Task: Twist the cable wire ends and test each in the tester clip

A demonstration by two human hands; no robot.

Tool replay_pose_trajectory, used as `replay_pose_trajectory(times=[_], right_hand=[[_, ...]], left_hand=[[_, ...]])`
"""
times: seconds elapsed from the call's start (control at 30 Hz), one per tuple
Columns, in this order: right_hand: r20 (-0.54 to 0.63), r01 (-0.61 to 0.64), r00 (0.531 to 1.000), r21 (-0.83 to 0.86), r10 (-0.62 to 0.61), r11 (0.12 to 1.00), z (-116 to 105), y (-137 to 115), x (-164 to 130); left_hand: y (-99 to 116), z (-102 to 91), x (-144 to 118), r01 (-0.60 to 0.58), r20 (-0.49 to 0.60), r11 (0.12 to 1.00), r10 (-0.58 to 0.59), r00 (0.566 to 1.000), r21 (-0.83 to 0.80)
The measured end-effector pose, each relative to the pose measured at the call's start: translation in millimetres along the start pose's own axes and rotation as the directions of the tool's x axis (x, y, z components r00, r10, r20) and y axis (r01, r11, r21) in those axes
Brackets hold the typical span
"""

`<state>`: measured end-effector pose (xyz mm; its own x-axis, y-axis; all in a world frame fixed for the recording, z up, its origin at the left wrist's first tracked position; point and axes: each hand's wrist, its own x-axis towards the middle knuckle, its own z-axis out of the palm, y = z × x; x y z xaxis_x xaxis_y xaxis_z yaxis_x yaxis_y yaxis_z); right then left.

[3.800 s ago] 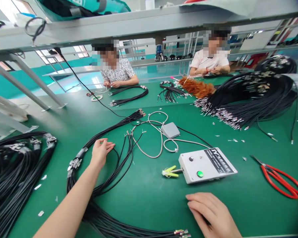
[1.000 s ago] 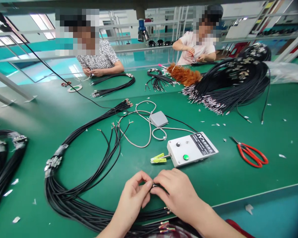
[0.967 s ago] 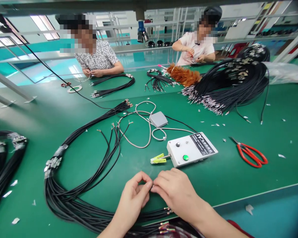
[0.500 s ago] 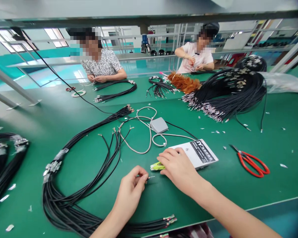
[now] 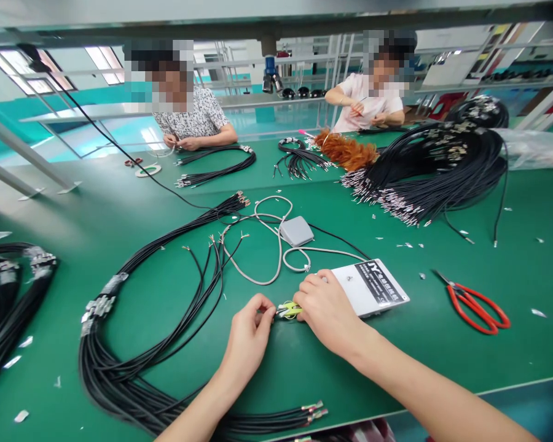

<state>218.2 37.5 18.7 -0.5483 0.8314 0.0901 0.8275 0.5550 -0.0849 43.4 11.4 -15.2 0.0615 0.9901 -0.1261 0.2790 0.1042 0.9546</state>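
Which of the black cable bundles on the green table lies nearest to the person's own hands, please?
The looped bundle curving round the left hand, its red-tipped ends just below the wrist. The others lie at the left edge, before the co-workers, and heaped at far right.

The bench (image 5: 442, 362) wears a matt green mat, smooth and faintly sheened where daylight falls. On it the black cables (image 5: 133, 368) look like rubbery plastic sheathing with a dull gloss, tipped with bright metal terminals. The white box (image 5: 373, 294) seems painted metal or hard plastic, satin smooth, with a glossy black label. The yellow-green clip (image 5: 288, 309) is shiny plastic. The scissors (image 5: 477, 304) have glossy red plastic handles and dark metal blades. The feather duster (image 5: 348, 152) is soft, fluffy, rust-brown.
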Motion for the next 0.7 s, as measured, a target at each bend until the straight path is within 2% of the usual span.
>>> replay_pose_trajectory(times=[0.27,0.37,0.4,0.47,0.53,0.57,0.7], right_hand=[[-0.045,-0.009,0.999,0.007,0.009,1.0,-3.4,-5.1,-3.4],[-0.185,-0.016,0.982,0.083,0.031,0.996,-11.6,2.6,-23.1],[-0.269,-0.021,0.962,0.125,0.055,0.992,-12.8,7.4,-33.9],[-0.43,-0.074,0.89,0.189,0.151,0.979,-10.6,17.8,-59.5],[-0.548,-0.123,0.807,0.207,0.219,0.971,-2.9,25.4,-85.1],[-0.563,-0.127,0.795,0.21,0.226,0.97,2.1,26.8,-95.8],[-0.513,-0.087,0.845,0.143,0.149,0.986,20.6,17.4,-114.8]], left_hand=[[-1.5,1.6,2.4,-0.007,0.004,0.999,0.007,1.0,0.036],[-1.3,1.1,2.4,-0.008,0.005,1.0,0.008,1.0,0.03],[-1.2,0.9,2.4,-0.008,0.005,1.0,0.008,1.0,0.025],[-0.9,0.7,2.3,-0.009,0.004,1.0,0.008,1.0,0.012],[-0.6,0.8,2.4,-0.01,0.003,1.0,0.01,1.0,-0.002],[-0.5,0.9,2.5,-0.012,0.002,1.0,0.012,1.0,-0.007],[-0.6,1.6,2.7,-0.024,-0.005,1.0,0.024,1.0,-0.004]])
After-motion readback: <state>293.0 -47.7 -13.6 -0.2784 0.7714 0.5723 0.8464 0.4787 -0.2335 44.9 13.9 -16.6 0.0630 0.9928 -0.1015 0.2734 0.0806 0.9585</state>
